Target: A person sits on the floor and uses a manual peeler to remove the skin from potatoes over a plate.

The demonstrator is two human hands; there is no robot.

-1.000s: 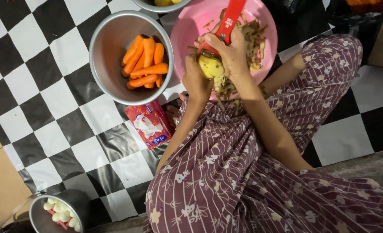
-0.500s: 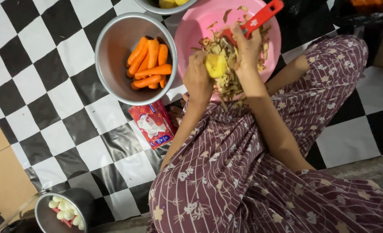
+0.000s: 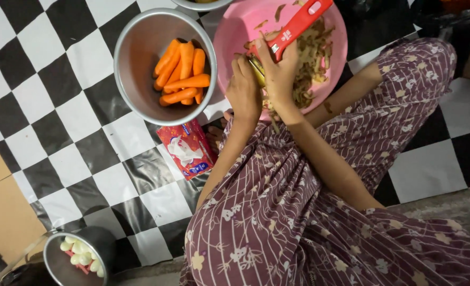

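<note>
Peeling over a checkered floor mat.
Black-and-white mat (image 3: 49, 132); pink basin (image 3: 235, 37) of peelings far right, metal bowl (image 3: 126, 63) of carrots (image 3: 184, 74) to its left. Left hand (image 3: 243, 95) cups a yellow vegetable (image 3: 258, 73); right hand (image 3: 280, 74) grips the red peeler (image 3: 298, 24).

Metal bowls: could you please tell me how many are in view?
3. One metal bowl holds carrots, left of the pink basin; one is cut off at the top edge; one sits bottom left.
</note>
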